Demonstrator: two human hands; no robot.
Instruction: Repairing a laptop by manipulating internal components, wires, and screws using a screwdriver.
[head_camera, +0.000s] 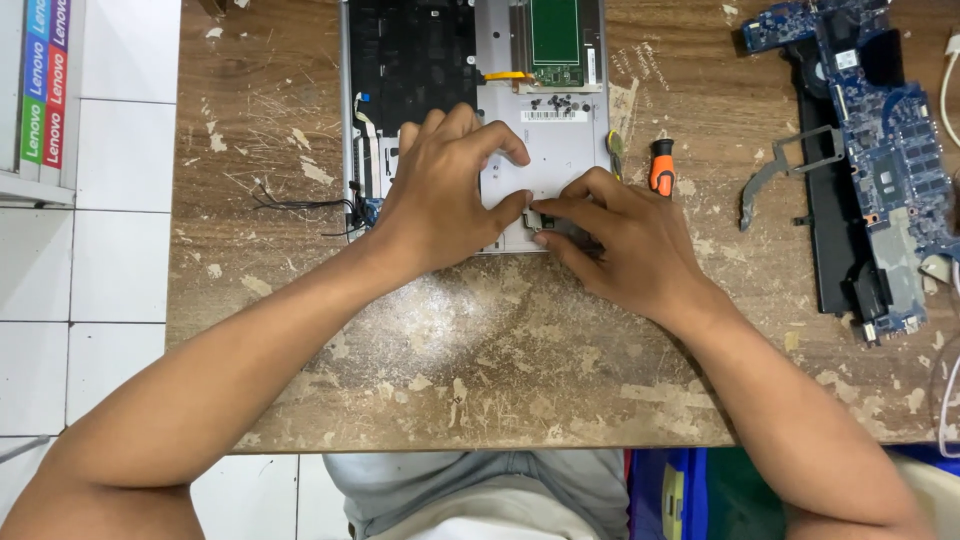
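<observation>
Hands meet at near edge of laptop shell on counter. Left hand lies flat on shell, fingers spread; right hand pinches small metal part w/ thumb & fingers. Screwdriver just right of shell.

The one camera is sitting on the person's head, looking almost straight down and fairly near onto the worn wooden table, taking in both forearms, its near edge and white floor tiles at left.
</observation>
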